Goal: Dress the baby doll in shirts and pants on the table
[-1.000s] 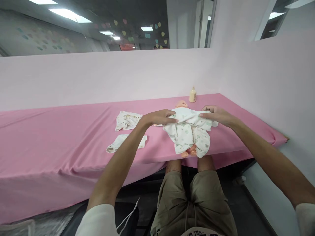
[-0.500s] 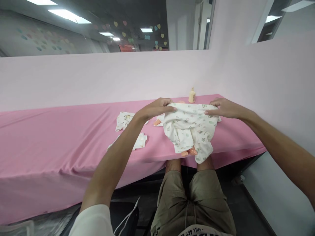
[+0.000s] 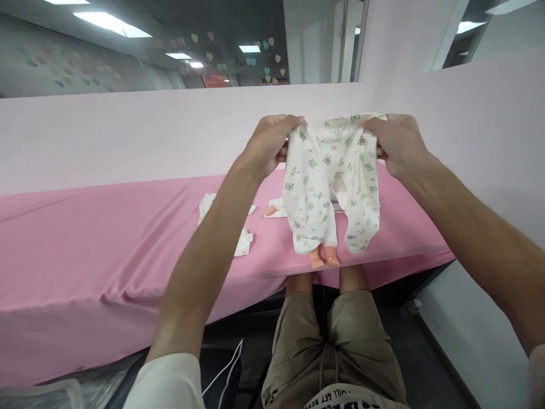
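A pair of white baby pants (image 3: 313, 176) with a small green and brown print hangs upright between my hands, stretched at the waistband. My left hand (image 3: 270, 139) pinches the waistband's left end, and my right hand (image 3: 395, 139) grips the right end. Behind the pants a baby doll (image 3: 331, 255) lies on the pink-covered table, dressed in white. Its two feet show below the pants near the table's front edge, and one doll hand (image 3: 271, 210) sticks out at the left. The doll's head and most of its body are hidden.
Small white printed cloths (image 3: 244, 243) lie left of the doll, partly behind my left forearm. The pink sheet (image 3: 106, 244) covers the long table, which meets a pale wall (image 3: 149, 136). Another wall stands close on the right. My legs are at the table's front edge.
Both hands have lifted the pants up, so the bunched cloth now hangs with its two legs apart. More of the doll's feet shows. The bottle at the back is now hidden.
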The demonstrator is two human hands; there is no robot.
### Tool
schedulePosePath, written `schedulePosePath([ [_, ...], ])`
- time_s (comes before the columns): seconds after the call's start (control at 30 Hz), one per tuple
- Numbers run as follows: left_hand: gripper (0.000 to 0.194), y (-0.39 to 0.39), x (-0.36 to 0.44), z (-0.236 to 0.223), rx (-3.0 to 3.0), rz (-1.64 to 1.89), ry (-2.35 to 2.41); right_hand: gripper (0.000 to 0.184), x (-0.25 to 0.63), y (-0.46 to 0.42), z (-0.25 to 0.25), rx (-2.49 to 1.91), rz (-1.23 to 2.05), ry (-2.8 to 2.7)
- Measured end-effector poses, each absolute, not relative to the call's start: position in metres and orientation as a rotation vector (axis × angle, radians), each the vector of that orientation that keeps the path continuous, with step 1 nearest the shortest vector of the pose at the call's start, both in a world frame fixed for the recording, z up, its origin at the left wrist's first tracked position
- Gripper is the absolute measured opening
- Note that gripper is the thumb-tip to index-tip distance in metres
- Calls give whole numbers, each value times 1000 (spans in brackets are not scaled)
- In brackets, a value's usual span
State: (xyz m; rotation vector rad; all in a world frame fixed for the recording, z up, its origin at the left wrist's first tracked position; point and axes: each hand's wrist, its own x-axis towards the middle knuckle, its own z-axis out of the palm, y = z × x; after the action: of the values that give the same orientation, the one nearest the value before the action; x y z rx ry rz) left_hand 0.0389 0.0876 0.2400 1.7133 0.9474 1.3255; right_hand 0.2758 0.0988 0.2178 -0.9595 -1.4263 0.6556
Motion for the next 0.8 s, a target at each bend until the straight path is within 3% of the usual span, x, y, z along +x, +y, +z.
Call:
schedulePosePath([
  [0.2, 25, 66, 78, 242, 1908, 1444, 727, 26, 216, 51, 223, -785, 664, -1634],
  [0.43, 14, 52, 74, 237, 2282, 1428, 719, 27, 219, 53, 217, -825, 510, -1542],
  [0.47, 21, 53, 72, 232, 2283, 1476, 777, 28, 221, 56, 217, -842, 492, -1508],
  [0.53, 54, 58, 70, 216, 2175, 1545, 879, 30, 225, 62, 221, -860, 488, -1428],
  [0.6, 88, 63, 71, 193, 1970, 1465, 878, 30, 228, 67, 226, -846, 532, -1375],
  [0.63, 94, 65, 71, 179, 1862, 1369, 847, 28, 230, 69, 229, -826, 562, -1357],
  [0.7, 85, 67, 74, 152, 1688, 1165, 749, 24, 237, 75, 232, -780, 612, -1329],
  [0.8, 52, 63, 77, 122, 1458, 964, 650, 19, 253, 91, 225, -774, 629, -1276],
])
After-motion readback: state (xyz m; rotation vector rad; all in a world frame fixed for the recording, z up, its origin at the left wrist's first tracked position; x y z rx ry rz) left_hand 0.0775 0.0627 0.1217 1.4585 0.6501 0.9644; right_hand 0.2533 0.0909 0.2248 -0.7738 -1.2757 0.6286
